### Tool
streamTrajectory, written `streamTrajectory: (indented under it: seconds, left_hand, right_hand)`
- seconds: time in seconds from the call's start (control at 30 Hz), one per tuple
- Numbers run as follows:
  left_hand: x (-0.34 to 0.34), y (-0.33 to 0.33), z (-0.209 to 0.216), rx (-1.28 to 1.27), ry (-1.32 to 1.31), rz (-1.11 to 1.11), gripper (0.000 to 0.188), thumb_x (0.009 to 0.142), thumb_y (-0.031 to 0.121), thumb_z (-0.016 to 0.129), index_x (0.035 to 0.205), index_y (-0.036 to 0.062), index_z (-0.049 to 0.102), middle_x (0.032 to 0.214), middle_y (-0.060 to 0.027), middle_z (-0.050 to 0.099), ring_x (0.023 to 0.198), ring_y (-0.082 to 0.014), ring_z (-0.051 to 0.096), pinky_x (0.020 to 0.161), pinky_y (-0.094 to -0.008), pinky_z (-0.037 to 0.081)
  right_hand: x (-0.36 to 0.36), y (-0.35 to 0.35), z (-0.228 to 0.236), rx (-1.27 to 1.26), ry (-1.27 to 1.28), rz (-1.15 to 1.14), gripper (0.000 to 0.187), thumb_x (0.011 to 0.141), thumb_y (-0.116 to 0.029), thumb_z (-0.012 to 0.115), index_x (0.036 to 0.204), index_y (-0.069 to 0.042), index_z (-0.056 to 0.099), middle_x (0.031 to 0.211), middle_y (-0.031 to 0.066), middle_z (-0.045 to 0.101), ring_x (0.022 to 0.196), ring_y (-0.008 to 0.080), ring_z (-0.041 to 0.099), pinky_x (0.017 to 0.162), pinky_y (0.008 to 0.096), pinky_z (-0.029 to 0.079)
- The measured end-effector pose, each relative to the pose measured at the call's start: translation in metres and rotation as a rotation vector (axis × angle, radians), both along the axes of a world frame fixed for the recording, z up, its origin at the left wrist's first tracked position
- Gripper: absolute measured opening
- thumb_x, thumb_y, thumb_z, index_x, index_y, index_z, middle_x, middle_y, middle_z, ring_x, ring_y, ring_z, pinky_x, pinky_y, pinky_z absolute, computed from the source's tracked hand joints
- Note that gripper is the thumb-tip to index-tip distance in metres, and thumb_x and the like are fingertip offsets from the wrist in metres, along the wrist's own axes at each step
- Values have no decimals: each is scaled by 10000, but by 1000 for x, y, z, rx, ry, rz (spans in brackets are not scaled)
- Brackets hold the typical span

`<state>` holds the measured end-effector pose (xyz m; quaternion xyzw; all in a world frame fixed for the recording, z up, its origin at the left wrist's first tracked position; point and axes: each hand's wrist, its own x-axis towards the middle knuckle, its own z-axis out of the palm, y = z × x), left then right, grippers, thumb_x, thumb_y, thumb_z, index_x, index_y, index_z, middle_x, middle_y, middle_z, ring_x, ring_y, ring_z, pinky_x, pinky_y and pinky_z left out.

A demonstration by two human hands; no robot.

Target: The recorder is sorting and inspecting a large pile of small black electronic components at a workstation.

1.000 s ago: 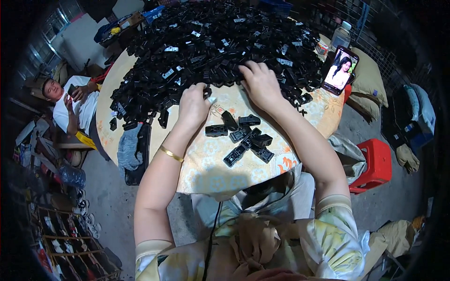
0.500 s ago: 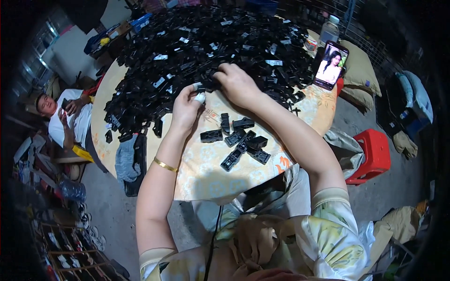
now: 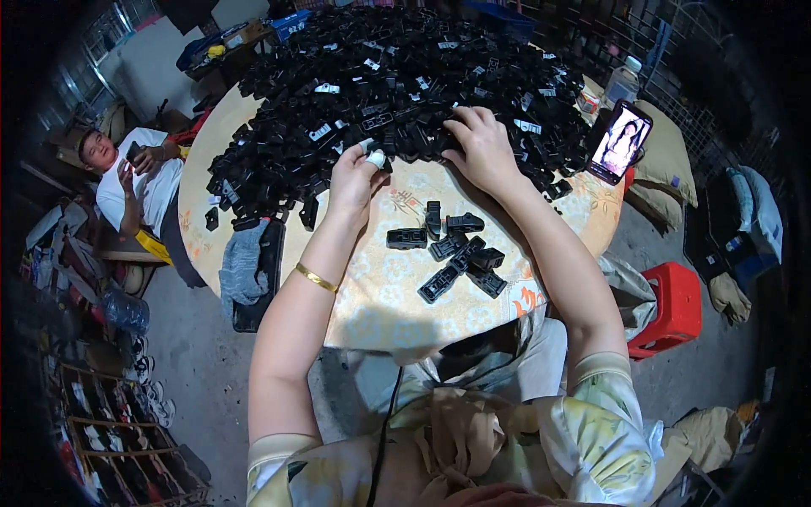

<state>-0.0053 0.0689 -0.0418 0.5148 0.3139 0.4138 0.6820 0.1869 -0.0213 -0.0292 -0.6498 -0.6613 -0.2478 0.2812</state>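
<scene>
Head view. Left hand [image 3: 351, 184]: thumb and index bent toward each other at near edge of black plastic parts pile [image 3: 397, 89]; white covers [image 3: 377, 158] on tips; grip cannot be told. Right hand [image 3: 487, 159]: palm down, fingers curved over the pile's edge, contents hidden, cannot tell. Loose black parts [image 3: 456, 264] lie on patterned tablecloth [image 3: 380, 296], between forearms. Writing: white characters on blue box [image 3: 291, 25]; orange character-like print [image 3: 528, 300] at tablecloth edge; pale patches on pile, illegible.

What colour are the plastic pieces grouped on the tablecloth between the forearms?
Black; the plastic pieces show best in the head view.
</scene>
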Motion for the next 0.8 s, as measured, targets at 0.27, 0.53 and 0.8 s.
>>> streamTrajectory:
  seconds: [0.27, 0.53, 0.8]
  left_hand:
    - [3, -10, 2, -58, 6, 46, 368, 835, -8, 503, 1198, -5, 445, 941, -60, 573, 766, -108, 556, 650, -234, 482]
    - [8, -15, 1, -61, 18, 34, 375, 837, -9, 497, 1206, -21, 433, 969, -80, 566, 769, -127, 561, 666, -254, 491]
    - [2, 0, -4, -101, -147, -17, 309, 899, 42, 444, 1192, -53, 420, 947, -119, 533, 753, -176, 565, 660, -283, 491]
  right_hand:
    - [-17, 22, 15, -271, -46, 2, 400, 679, -155, 631, 1068, -70, 593, 1061, 79, 589, 1042, 254, 493, 875, 418, 380]
    - [-49, 87, 15, -174, -86, 110, 275, 757, -82, 518, 1012, -77, 619, 989, 87, 600, 985, 261, 540, 827, 422, 436]
    - [-50, 104, 18, -321, 19, 19, 181, 735, -209, 637, 871, -89, 640, 942, 88, 615, 963, 260, 549, 816, 448, 408]
